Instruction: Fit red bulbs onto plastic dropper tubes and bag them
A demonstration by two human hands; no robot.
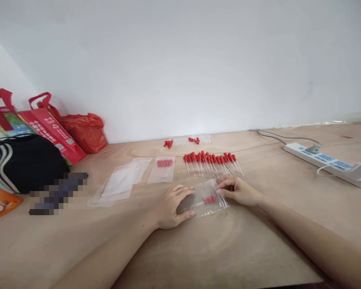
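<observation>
A clear zip bag (202, 209) lies on the table between my hands, with a red-bulbed dropper (209, 199) showing through it. My left hand (173, 206) rests at the bag's left end, thumb and fingers stretched apart on either side of it. At the bag's upper right edge, the fingers of my right hand (236, 190) are pinched on the plastic. Just beyond lies a row of red-bulbed droppers (210, 162), their clear stems pointing towards me. Left of that row, a filled bag of droppers (164, 168) lies flat, beside a spread of flat clear bags (120, 182).
Near the wall are loose red bulbs (168, 143) and a clear bag (206, 139) with more red bulbs by it. A power strip (327, 162) with cables stands right. Shopping bags (52, 130), a red plastic bag (87, 130) and a black bag (33, 160) crowd the left.
</observation>
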